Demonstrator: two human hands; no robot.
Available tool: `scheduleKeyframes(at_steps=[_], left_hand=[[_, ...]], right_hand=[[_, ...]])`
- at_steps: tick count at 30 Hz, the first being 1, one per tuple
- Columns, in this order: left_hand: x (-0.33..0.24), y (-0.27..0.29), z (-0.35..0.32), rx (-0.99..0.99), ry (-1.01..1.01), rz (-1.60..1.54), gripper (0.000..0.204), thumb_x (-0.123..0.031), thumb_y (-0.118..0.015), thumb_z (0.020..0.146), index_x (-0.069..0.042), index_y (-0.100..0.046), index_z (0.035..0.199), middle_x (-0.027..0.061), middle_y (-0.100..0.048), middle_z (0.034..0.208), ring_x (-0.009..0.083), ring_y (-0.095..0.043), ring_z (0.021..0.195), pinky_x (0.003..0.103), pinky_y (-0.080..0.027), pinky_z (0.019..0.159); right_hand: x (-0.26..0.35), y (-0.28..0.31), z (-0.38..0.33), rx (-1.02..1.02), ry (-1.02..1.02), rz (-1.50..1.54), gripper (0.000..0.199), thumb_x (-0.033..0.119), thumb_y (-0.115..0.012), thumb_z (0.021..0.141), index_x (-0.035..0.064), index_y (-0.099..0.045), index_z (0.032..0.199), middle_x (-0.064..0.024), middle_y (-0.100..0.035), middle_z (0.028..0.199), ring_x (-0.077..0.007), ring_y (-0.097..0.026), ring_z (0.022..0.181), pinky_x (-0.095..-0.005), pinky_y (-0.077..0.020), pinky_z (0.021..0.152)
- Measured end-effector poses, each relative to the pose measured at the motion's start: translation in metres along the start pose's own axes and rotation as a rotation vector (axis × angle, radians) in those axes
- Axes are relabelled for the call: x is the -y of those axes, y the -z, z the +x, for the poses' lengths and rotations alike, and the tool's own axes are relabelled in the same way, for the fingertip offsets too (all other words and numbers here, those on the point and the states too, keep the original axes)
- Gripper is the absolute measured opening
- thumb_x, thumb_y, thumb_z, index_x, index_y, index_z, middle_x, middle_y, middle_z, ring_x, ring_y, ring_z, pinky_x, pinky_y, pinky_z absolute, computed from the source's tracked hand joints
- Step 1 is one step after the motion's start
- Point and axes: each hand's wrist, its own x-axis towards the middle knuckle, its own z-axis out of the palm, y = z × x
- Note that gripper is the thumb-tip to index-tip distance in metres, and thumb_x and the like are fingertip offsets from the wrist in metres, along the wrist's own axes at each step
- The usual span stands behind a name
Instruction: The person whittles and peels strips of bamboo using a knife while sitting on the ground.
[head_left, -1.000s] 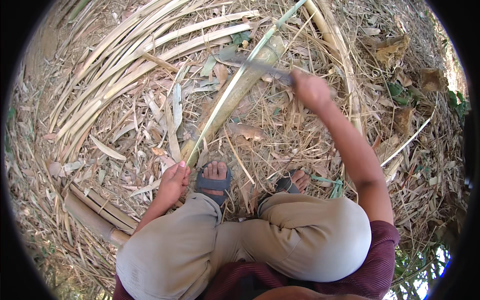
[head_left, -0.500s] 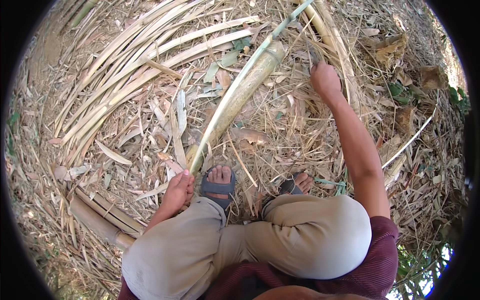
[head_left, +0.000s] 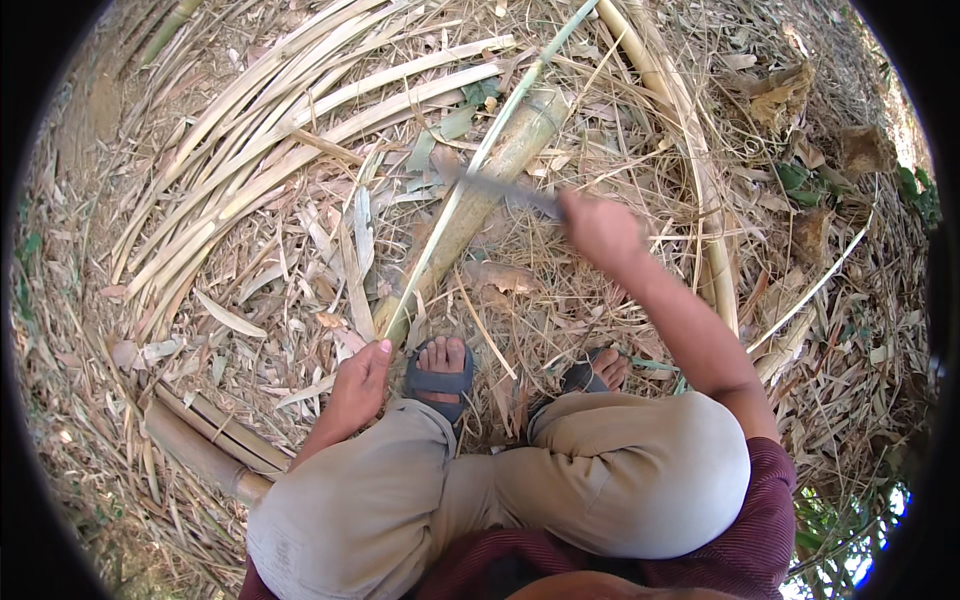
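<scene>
I squat over a thick bamboo pole [head_left: 500, 170] that lies on the ground and runs from my feet up toward the top. My right hand [head_left: 600, 228] is shut on the handle of a dark, blurred knife [head_left: 505, 190], and its blade lies across the pole. My left hand [head_left: 360, 385] rests on the near end of the pole next to my left foot [head_left: 440, 365] in a grey sandal. A thin green-edged strip [head_left: 480, 160] runs along the pole's left side.
Many split bamboo strips [head_left: 300, 140] curve across the upper left. Whole bamboo poles [head_left: 200, 445] lie at the lower left, and another long pole [head_left: 690, 170] runs down the right. Dry leaves and shavings cover the ground.
My right hand swung from high up at the right down and leftward, bringing the knife onto the pole again. My left hand stayed at the pole's near end.
</scene>
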Motion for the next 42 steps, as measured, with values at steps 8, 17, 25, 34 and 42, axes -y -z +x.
scheduleKeyframes(at_steps=[8, 17, 25, 34, 42], left_hand=[[-0.020, 0.002, 0.006, -0.149, -0.127, 0.280, 0.037, -0.030, -0.047, 0.106, 0.001, -0.052, 0.088, 0.0242, -0.053, 0.062, 0.0424, -0.050, 0.055, 0.046, -0.042, 0.055], [-0.038, -0.004, 0.012, -0.157, -0.180, 0.338, 0.036, -0.027, -0.048, 0.105, 0.000, -0.050, 0.083, 0.0246, -0.050, 0.060, 0.0458, -0.051, 0.055, 0.048, -0.040, 0.053], [-0.025, 0.002, 0.007, -0.125, -0.162, 0.386, 0.033, -0.027, -0.048, 0.105, 0.001, -0.052, 0.087, 0.0264, -0.055, 0.061, 0.0480, -0.056, 0.059, 0.051, -0.042, 0.054], [-0.026, 0.002, 0.011, -0.144, -0.162, 0.381, 0.033, -0.026, -0.049, 0.104, 0.001, -0.050, 0.086, 0.0279, -0.055, 0.062, 0.0498, -0.055, 0.060, 0.052, -0.041, 0.054], [-0.029, -0.002, 0.002, -0.051, -0.109, 0.175, 0.037, -0.026, -0.046, 0.106, 0.003, -0.054, 0.086, 0.0247, -0.052, 0.061, 0.0399, -0.049, 0.054, 0.044, -0.042, 0.055]], right_hand=[[0.021, 0.014, -0.003, 0.083, 0.145, -0.042, 0.018, 0.021, -0.050, 0.100, 0.0043, -0.055, 0.100, -0.0114, -0.067, 0.071, -0.0254, -0.065, 0.054, -0.0425, -0.0522, 0.047], [-0.041, 0.008, 0.027, -0.178, -0.113, -0.026, 0.022, 0.028, -0.052, 0.100, 0.0070, -0.055, 0.096, -0.0121, -0.064, 0.063, -0.0296, -0.066, 0.056, -0.0453, -0.0532, 0.048], [-0.099, 0.020, 0.049, -0.274, -0.244, -0.042, 0.033, 0.029, -0.044, 0.105, 0.0015, -0.062, 0.101, -0.0129, -0.063, 0.064, -0.0229, -0.061, 0.051, -0.0387, -0.0530, 0.044], [-0.069, 0.014, 0.033, -0.143, -0.198, -0.022, 0.019, 0.030, -0.052, 0.101, 0.0117, -0.057, 0.101, -0.0091, -0.063, 0.063, -0.0253, -0.063, 0.049, -0.0427, -0.0533, 0.046], [-0.012, -0.002, 0.009, -0.117, 0.143, -0.080, 0.022, 0.020, -0.044, 0.103, 0.0011, -0.054, 0.100, -0.0138, -0.068, 0.075, -0.0274, -0.068, 0.060, -0.0405, -0.0575, 0.053]])
